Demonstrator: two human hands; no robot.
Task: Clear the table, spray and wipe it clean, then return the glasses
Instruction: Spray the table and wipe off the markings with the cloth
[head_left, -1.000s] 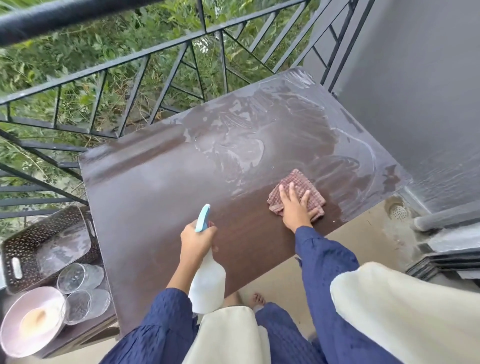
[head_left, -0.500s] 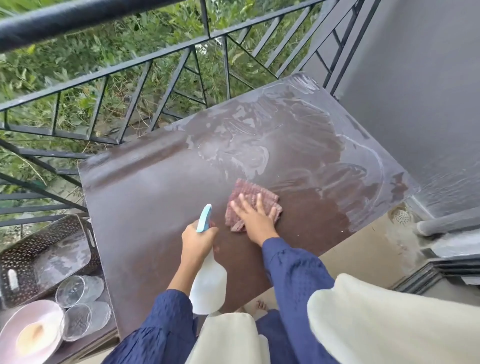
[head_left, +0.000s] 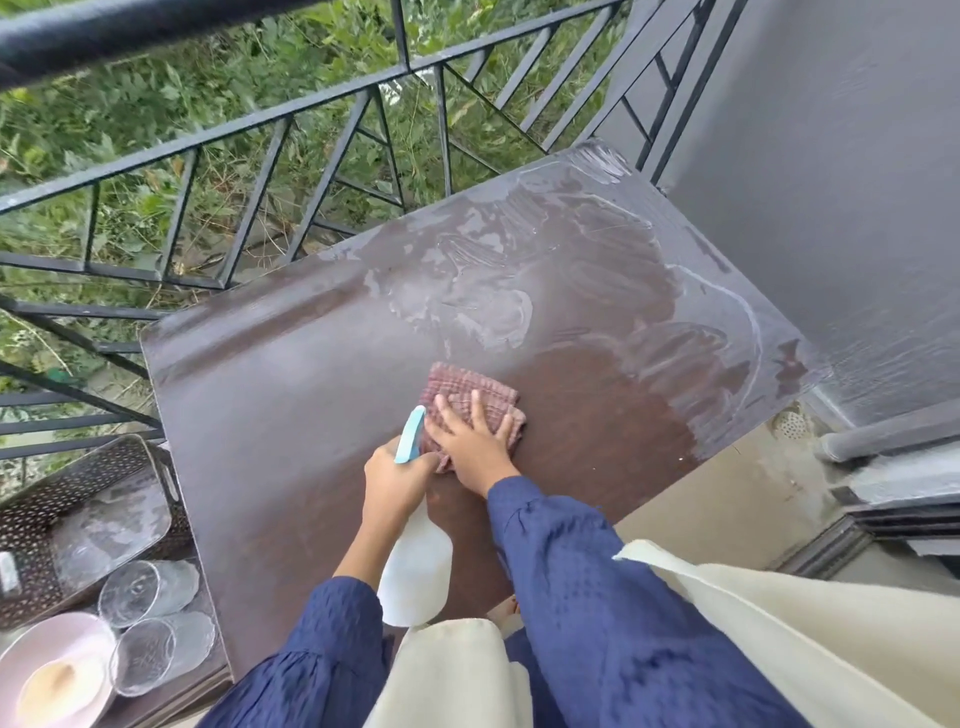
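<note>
Dark brown table (head_left: 291, 415) cleared and sprayed, I'm mid-wipe: right fingers (head_left: 475, 408) flat on pink checked cloth (head_left: 467, 384), left fingers (head_left: 415, 466) gripping white spray bottle (head_left: 415, 577), clear glasses (head_left: 148, 592) unreturned beside the table

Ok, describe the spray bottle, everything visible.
The spray bottle has a white, slightly translucent plastic body with a rounded base and a light blue spray head that sticks up past the knuckles. The left hand grips it round the neck, fingers curled, hiding the neck. It is held over the near edge of the table, head pointing away from the person, base towards them. The blue tip lies right beside the cloth; whether they touch is unclear. No liquid level shows.
</note>
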